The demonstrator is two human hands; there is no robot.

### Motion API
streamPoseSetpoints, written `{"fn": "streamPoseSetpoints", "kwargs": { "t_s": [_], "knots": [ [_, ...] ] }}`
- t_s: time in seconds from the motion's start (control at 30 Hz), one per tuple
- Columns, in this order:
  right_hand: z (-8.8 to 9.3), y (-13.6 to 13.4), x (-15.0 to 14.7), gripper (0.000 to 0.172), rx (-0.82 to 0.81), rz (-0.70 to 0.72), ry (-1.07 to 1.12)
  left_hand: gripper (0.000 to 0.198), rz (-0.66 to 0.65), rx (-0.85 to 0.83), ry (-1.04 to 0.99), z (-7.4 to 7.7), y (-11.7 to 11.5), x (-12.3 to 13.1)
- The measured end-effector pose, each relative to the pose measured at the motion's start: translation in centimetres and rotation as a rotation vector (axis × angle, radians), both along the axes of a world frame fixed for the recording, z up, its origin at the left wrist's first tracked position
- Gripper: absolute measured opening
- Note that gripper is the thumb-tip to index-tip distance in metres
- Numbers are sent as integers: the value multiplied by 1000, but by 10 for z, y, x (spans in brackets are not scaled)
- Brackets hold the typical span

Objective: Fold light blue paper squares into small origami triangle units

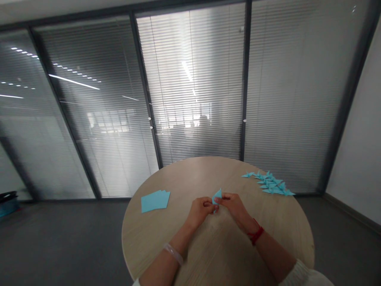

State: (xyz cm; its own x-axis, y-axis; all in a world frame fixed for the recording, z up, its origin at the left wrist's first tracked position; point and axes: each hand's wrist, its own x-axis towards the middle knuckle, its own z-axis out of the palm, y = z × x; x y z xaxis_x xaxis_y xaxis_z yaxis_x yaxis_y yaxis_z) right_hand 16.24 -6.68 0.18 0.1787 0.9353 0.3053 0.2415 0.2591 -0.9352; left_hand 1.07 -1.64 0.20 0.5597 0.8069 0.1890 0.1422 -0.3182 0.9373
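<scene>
Left hand (201, 210) and right hand (234, 205) both pinching small folded blue paper (217, 195) over mid-table. Blue sheets (154, 201) lie left; pointed folded-paper pieces (270, 184) cluster right, same round table (196, 174).

Small light-blue folded paper (217, 194), pointed corner upward, between left hand (200, 209) and right hand (235, 205), lower part partly hidden

We can pass between the sheets (154, 201) and our left hand (199, 209); paper birds (271, 185) block the table (205, 171) at right.
</scene>
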Motion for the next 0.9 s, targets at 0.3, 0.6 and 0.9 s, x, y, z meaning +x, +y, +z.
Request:
{"fn": "streamPoseSetpoints", "kwargs": {
  "t_s": [0.3, 0.6, 0.9],
  "knots": [
    [-6, 5, 6, 40, -29, -82, 70, 28, -83, -22, -27, -6, 3, -1],
    [-2, 1, 4, 39, -32, -51, 174, 30, -18, 253, 198, 0, -7, -2],
    [-2, 4, 5, 37, -1, 8, 271, 32, 61, 344, 212, -2, -1, -3]
  ]
}}
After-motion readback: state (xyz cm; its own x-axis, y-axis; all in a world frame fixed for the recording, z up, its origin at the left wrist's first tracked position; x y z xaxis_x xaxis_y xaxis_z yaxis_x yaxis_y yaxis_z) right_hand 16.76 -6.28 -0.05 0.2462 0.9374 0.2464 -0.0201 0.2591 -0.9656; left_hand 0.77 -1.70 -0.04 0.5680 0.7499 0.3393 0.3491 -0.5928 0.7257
